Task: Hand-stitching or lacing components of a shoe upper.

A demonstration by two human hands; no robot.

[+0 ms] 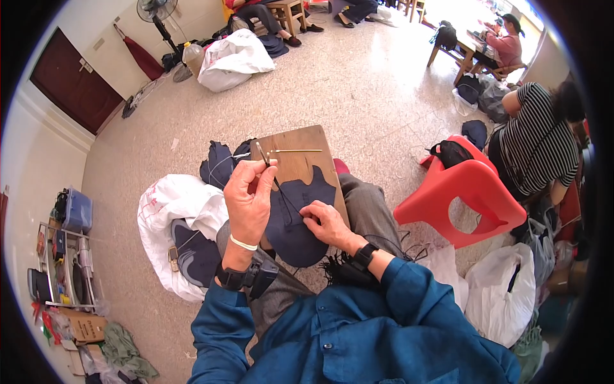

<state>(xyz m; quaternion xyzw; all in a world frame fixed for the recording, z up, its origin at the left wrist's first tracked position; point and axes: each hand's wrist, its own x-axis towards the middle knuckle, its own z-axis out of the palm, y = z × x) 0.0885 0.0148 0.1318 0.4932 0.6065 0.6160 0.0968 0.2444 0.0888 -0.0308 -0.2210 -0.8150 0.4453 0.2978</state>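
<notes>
A dark navy shoe upper [295,238] with a row of eyelets lies over my lap and the near part of a wooden board [307,137]. My left hand [248,195] is raised over its left side, thumb and fingers pinched on a black shoelace [281,192]. Strands of the lace slant down from there to the upper. Above the left fingertips a slim dark end with a pale tip sticks up. My right hand [327,225] rests on the upper, fingers curled and thumb closed at the eyelets. Beyond, a brass-coloured rod [297,150] lies across the board.
Navy pieces tied with cord [220,163] and a white sack [192,195] stand to the left. On the right are a red plastic stool [457,192] and a white bag [502,288]. Beside them a person in a striped shirt [540,137] bends over; others sit farther off.
</notes>
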